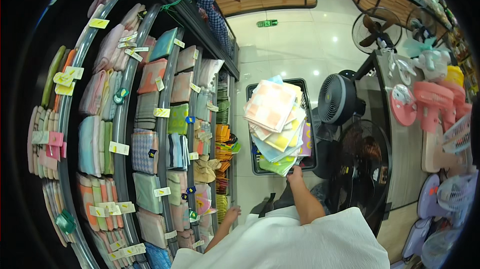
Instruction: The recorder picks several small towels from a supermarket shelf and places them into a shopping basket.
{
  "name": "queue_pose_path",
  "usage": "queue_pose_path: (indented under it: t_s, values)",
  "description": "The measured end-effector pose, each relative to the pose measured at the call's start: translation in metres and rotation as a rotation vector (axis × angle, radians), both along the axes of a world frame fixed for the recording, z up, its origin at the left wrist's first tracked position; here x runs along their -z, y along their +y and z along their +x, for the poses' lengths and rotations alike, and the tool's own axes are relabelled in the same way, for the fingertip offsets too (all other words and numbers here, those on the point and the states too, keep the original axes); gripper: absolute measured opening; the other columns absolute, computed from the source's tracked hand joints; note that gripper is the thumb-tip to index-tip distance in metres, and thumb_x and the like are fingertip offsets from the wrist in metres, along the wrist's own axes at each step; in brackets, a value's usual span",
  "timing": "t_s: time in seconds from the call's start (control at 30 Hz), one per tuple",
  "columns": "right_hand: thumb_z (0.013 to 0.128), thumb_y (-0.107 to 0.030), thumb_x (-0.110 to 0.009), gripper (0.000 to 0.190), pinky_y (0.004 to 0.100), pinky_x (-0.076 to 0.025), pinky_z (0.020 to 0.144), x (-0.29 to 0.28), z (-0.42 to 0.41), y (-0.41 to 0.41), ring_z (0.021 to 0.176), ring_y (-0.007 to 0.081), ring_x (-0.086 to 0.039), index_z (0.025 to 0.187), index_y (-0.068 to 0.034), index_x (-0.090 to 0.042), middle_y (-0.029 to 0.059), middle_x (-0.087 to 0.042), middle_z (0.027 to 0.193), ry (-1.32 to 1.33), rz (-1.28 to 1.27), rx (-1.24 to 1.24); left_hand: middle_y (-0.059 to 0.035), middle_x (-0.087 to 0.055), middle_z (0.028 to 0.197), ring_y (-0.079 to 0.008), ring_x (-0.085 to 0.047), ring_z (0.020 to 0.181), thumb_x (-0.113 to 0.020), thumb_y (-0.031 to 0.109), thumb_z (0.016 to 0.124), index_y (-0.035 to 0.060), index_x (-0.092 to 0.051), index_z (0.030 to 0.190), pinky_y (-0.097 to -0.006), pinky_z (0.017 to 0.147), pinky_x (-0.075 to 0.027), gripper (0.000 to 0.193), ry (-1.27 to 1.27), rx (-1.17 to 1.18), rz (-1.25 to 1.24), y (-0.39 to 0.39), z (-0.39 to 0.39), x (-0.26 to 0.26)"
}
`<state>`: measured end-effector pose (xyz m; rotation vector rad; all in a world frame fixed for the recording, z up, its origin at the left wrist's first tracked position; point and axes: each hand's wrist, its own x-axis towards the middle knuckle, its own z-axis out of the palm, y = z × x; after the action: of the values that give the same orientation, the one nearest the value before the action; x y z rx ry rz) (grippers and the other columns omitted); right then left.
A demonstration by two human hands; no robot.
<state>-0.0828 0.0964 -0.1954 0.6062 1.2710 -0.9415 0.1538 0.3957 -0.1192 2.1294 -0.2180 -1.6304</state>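
Observation:
My right hand is at the near edge of a dark plastic basket, below a stack of folded cloths; its fingers are partly hidden there, so its grip is unclear. On top of the stack lies a pink and white checked cloth, with yellow, light blue and green cloths fanned out beneath it. My left hand is beside the lowest part of the shelves, near yellow-green striped packs; it seems to hold nothing, its fingers slightly bent.
Shelves of folded towels with tags rise on the left. A dark round fan stands right of the basket, near a large floor fan. Pink fans stand on a counter. A small green object lies on the tiled floor.

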Motion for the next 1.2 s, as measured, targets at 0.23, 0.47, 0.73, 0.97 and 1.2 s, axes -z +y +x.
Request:
queue_pose_path:
  t_s: [0.23, 0.47, 0.73, 0.97, 1.2]
  values:
    - [0.072, -0.004, -0.049, 0.03, 0.0493, -0.046, 0.08, -0.01, -0.016, 0.021, 0.094, 0.0336, -0.054, 0.102, -0.001, -0.049, 0.0172, -0.053, 0.102, -0.117, 0.012, -0.109, -0.0163, -0.038, 0.126, -0.0312, -0.044, 0.111, -0.058, 0.027, 0.078, 0.0098, -0.019, 0.134, -0.0425, 0.089, -0.039, 0.07, 0.117, -0.233, 0.053, -0.174, -0.026, -0.057]
    - [0.074, -0.005, -0.048, 0.028, 0.0488, -0.044, 0.084, -0.003, -0.029, 0.021, 0.097, 0.0325, -0.053, 0.101, -0.002, -0.05, 0.0155, -0.054, 0.104, -0.199, -0.055, -0.224, -0.0149, -0.048, 0.113, -0.0282, -0.05, 0.098, -0.06, 0.017, 0.074, 0.0163, -0.023, 0.133, -0.0408, 0.08, -0.044, 0.07, 0.239, -0.133, -0.003, -0.247, -0.011, -0.023]
    - [0.073, -0.003, -0.047, 0.035, 0.0516, -0.041, 0.087, -0.023, -0.031, 0.018, 0.103, 0.0344, -0.049, 0.107, 0.0, -0.047, 0.0183, -0.05, 0.111, -0.108, -0.053, -0.182, -0.0124, -0.057, 0.092, -0.0227, -0.058, 0.071, -0.062, 0.004, 0.062, 0.009, -0.039, 0.119, -0.0336, 0.053, -0.048, 0.062, 0.055, 0.139, -0.093, -0.238, -0.03, 0.023]
    - [0.072, -0.003, -0.048, 0.032, 0.0527, -0.04, 0.087, -0.026, -0.04, 0.018, 0.1, 0.0359, -0.051, 0.104, 0.0, -0.048, 0.018, -0.051, 0.109, -0.046, 0.001, -0.166, -0.0125, -0.056, 0.092, -0.021, -0.056, 0.067, -0.065, 0.005, 0.061, 0.0068, -0.038, 0.119, -0.032, 0.051, -0.047, 0.064, 0.051, 0.242, -0.112, -0.236, -0.033, 0.012]
    - [0.07, -0.003, -0.05, 0.031, 0.0513, -0.042, 0.085, -0.021, -0.041, 0.006, 0.096, 0.0342, -0.052, 0.101, 0.0, -0.05, 0.0167, -0.053, 0.105, -0.032, -0.024, -0.217, -0.0115, -0.055, 0.101, -0.025, -0.056, 0.088, -0.066, 0.008, 0.063, 0.0056, -0.041, 0.115, -0.0357, 0.063, -0.049, 0.057, 0.094, 0.231, -0.152, -0.243, -0.028, 0.015]
